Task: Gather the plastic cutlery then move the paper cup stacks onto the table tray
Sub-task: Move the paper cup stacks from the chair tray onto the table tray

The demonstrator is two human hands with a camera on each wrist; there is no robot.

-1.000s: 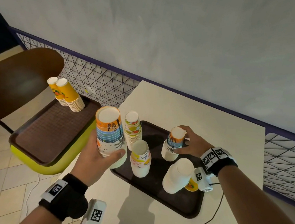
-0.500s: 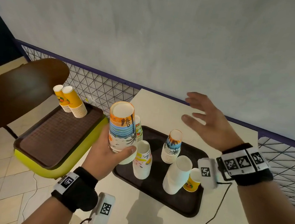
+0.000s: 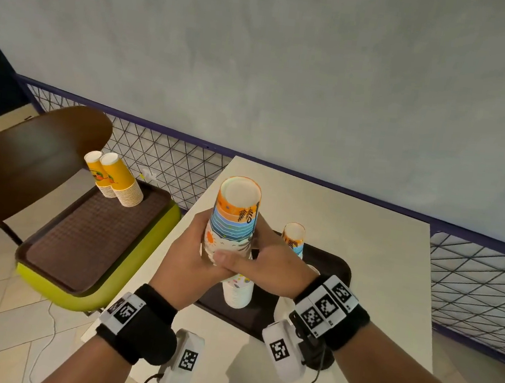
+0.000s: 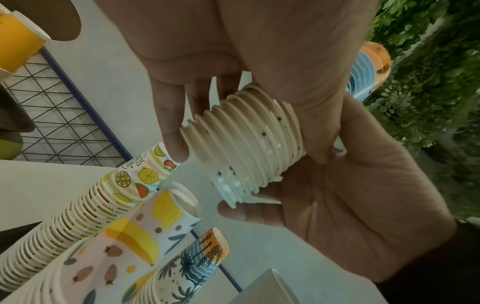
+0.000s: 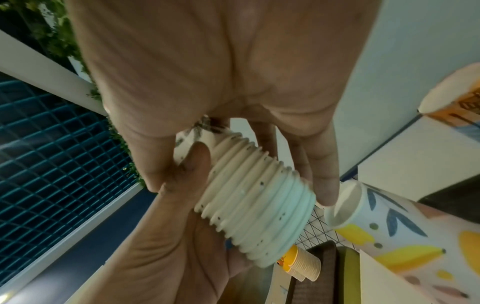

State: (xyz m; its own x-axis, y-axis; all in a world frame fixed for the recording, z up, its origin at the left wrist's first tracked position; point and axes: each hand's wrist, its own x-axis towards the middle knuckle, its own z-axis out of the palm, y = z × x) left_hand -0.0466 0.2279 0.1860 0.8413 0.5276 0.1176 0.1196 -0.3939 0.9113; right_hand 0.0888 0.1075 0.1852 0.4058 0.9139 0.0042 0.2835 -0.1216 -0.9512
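Note:
Both hands hold one upside-down stack of paper cups with a beach print (image 3: 233,220) above the dark table tray (image 3: 335,265). My left hand (image 3: 188,259) wraps its left side; my right hand (image 3: 268,265) grips the right side, thumb across the front. The stack's ribbed rims (image 4: 249,139) (image 5: 257,211) show between the fingers in both wrist views. On the table tray stand a palm-print stack (image 3: 294,238), a fruit-print stack (image 4: 98,203) and a banana-print stack (image 4: 109,255). Two yellow cup stacks (image 3: 120,184) lean on the brown tray (image 3: 82,235) at left. No cutlery is visible.
The brown tray lies on a lime-green seat (image 3: 130,259) beside a dark round chair back (image 3: 22,158). The white table (image 3: 365,235) stands against a wire-mesh fence (image 3: 479,286) and a grey wall. Cables hang from both wrist cameras near the table's front edge.
My right hand left the palm-print stack on the table tray, rose open, then came over and took hold of the beach-print stack. My left hand lifted that stack higher and towards the middle.

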